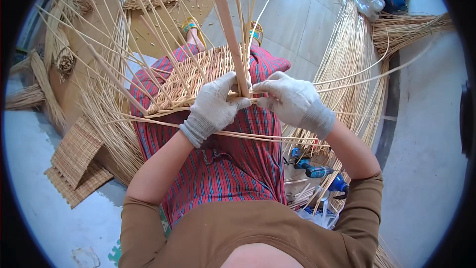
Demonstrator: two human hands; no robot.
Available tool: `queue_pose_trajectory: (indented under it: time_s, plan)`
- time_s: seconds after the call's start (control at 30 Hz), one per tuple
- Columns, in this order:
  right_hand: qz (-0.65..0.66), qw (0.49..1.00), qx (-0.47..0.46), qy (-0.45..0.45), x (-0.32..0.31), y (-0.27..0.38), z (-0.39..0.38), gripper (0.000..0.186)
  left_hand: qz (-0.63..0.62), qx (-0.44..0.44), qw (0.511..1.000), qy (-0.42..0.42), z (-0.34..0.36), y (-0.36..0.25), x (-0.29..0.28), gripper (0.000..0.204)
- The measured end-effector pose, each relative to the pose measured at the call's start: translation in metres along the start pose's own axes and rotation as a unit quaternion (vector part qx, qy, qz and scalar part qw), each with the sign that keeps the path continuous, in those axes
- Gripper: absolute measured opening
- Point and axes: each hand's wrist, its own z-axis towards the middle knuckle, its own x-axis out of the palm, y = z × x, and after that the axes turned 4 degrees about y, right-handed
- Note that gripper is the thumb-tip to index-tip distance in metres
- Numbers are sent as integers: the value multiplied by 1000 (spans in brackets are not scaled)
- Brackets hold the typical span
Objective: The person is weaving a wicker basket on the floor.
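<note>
A woven wicker panel (198,74) lies across my lap on striped red cloth, with thin rods and thicker stakes standing up from its edges. My left hand (216,100), in a pale knit glove, is closed around the near right corner, at the foot of a thick upright stake (230,30). Gloved as well, my right hand (291,98) pinches a thin wicker rod (357,75) just right of that stake. Rod ends trail off to the right from its fingers. Several long rods (248,135) run crosswise below both hands. The fingertips partly hide the corner weave.
Long bundles of wicker rods (342,54) lie on the floor to the right, with more (106,114) at the left. Two woven mats (77,154) rest at the lower left. A blue cordless drill (310,167) sits by my right elbow. A clear plastic bag (368,0) is at the far right.
</note>
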Motion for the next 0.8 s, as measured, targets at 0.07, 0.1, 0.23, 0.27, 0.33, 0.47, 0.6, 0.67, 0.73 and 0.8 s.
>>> queue_pose_trajectory:
  time_s: [0.07,0.1,0.23,0.27,0.33,0.47,0.6,0.67,0.73,0.8]
  plan:
    - [8,1000,-3,8,-1,-2,0,26,11,-15,1000,0,-2,-6,-1,36]
    - [7,999,4,39,-6,-3,3,28,24,-2,1000,0,-1,-6,-4,34]
    - [-7,994,36,100,-9,1,7,33,21,4,999,-42,-4,-9,-2,28]
    - [-8,994,33,103,-10,0,8,33,19,2,999,-45,-4,-6,-1,28]
    - [8,992,11,124,-13,-4,8,34,54,85,993,-58,-6,2,1,20]
    - [-5,985,-43,165,-22,-5,21,35,77,85,990,-85,-10,-3,-2,20]
    - [-11,983,-79,167,-29,-12,22,35,102,121,985,-63,-8,2,-2,33]
    - [-27,983,-70,165,-31,-12,19,37,136,153,977,-54,-7,6,-3,46]
    - [-24,987,-56,146,-31,-1,14,39,130,130,981,-62,-7,7,-1,45]
    - [-32,994,-29,100,-29,-2,4,44,133,108,982,-75,-7,8,2,40]
